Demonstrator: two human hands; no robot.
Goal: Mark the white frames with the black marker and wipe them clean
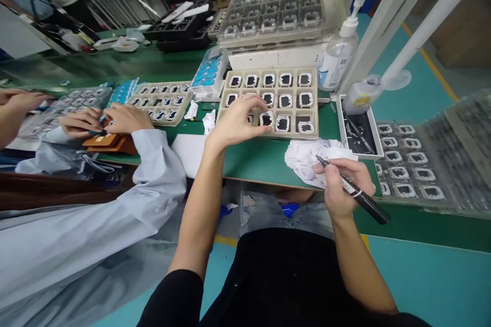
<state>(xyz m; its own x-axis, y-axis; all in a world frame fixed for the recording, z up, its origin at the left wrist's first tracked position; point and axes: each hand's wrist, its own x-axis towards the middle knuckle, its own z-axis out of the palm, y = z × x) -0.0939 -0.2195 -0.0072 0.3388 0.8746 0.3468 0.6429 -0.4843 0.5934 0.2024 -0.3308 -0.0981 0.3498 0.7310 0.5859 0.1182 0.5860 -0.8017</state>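
Observation:
My left hand (238, 120) reaches over the front row of a beige compartment tray (315, 89). Its thumb and fingers close around a small white square frame with a dark middle (266, 119), which looks slightly tilted. Similar frames sit in the other compartments, one of them (306, 125) low in its front-right cell. In my right hand (343, 184) is a black marker pen (362, 196), uncapped, its tip pointing up and left. Under the tip lies a crumpled white cloth (303, 159) with dark marks, at the edge of the green table (255, 161).
Behind the tray are stacked clear trays (272, 15) and a pump bottle (339, 56). A white box with pens (360, 133) stands right, near more filled trays (410, 161). At left, a co-worker's hands (126, 117) work over an orange-brown block (109, 143).

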